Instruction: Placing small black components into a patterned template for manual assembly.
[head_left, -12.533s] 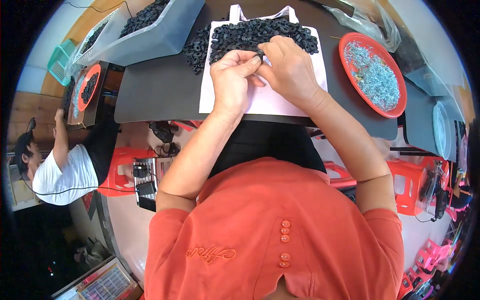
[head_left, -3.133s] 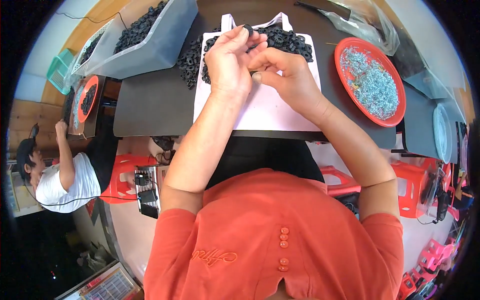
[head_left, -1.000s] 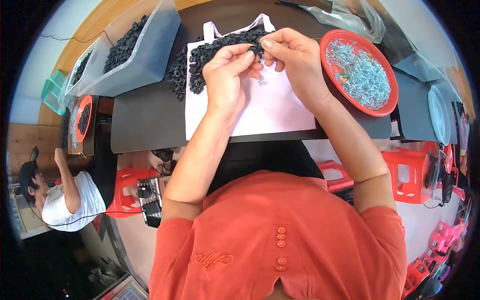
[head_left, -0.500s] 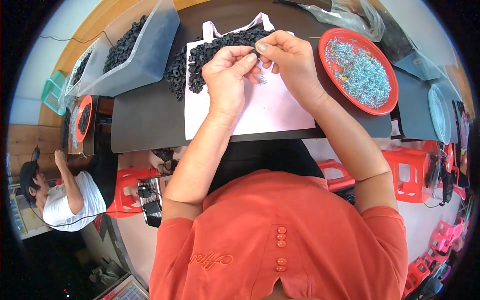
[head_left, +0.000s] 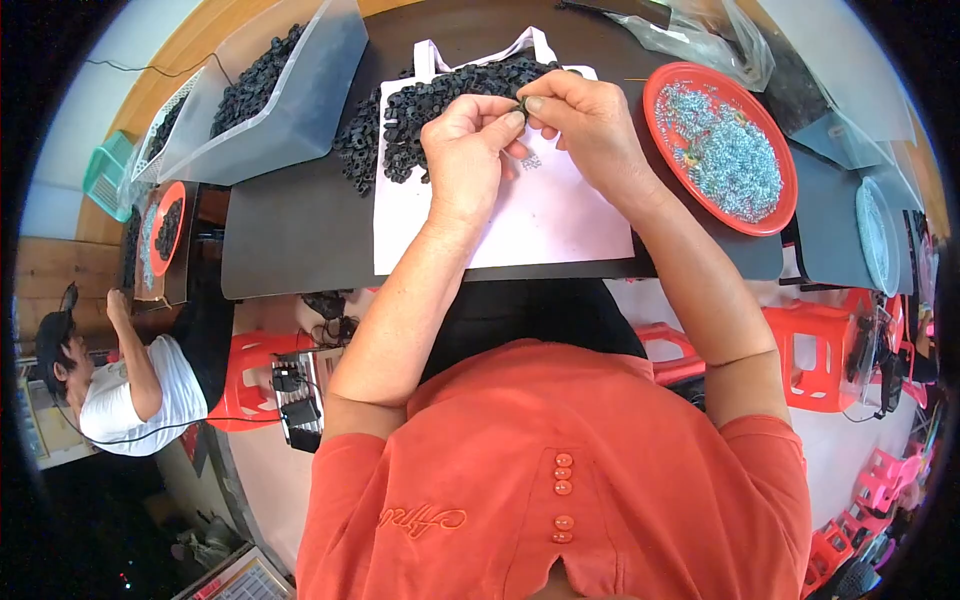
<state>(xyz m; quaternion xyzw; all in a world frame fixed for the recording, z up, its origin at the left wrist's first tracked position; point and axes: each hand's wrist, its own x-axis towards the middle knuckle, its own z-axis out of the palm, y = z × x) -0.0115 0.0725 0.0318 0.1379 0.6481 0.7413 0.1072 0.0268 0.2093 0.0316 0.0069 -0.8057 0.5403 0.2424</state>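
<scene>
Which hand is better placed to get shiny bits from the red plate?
Right, I think. The right hand is nearer the red plate, which sits on that side; the left hand is farther away. Both hands' fingers meet at a small dark piece, though.

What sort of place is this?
Probably a small hand-assembly workshop, judging by the heap of small black pieces on a flat pale-pink bag, the round red plastic plate of tiny silvery-blue pieces, and another person in a white T-shirt nearby.
</scene>
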